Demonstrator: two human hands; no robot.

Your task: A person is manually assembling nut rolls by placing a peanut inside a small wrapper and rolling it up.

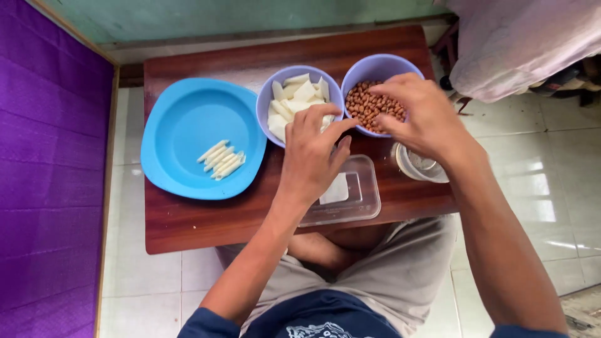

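The right hand (421,116) pinches peanuts (366,105) over their lilac bowl (375,66). The left hand (311,150), fingers loosely curled and empty, hovers beside the bowl of white wrapper pieces (294,94).

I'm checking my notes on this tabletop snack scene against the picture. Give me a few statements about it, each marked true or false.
1. The right hand reaches into the bowl of peanuts. True.
2. The blue plate is bare. False: a small row of rolled white pieces lies on it.
3. The left hand is over the near edge of the bowl of white wrappers. True.
4. The clear plastic container is filled with peanuts. False: only one white piece shows in it.
5. The two bowls stand on the tiled floor. False: they stand on the low wooden table.
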